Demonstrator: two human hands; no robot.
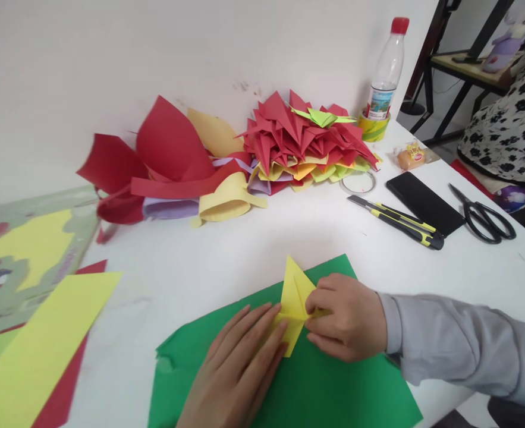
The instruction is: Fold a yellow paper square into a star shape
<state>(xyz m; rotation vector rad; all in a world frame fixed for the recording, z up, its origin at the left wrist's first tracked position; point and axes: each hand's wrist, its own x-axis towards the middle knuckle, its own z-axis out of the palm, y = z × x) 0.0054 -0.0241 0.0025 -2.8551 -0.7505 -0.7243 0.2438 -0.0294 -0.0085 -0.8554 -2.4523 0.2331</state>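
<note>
A small folded yellow paper piece (294, 294) lies on a green paper sheet (333, 392) at the table's near edge. My left hand (238, 365) lies flat with fingers stretched out, its fingertips pressing the lower left part of the yellow piece. My right hand (346, 318) is curled, its fingers pinching the right side of the yellow piece. A grey sleeve covers my right arm.
A pile of folded red, yellow and green paper shapes (307, 139) and curled paper sheets (173, 166) lie by the wall. Plastic bottle (386, 71), tape roll (358, 183), utility knife (398, 221), black phone (425, 203) and scissors (483, 217) are at right. Yellow and red sheets (39, 345) lie left.
</note>
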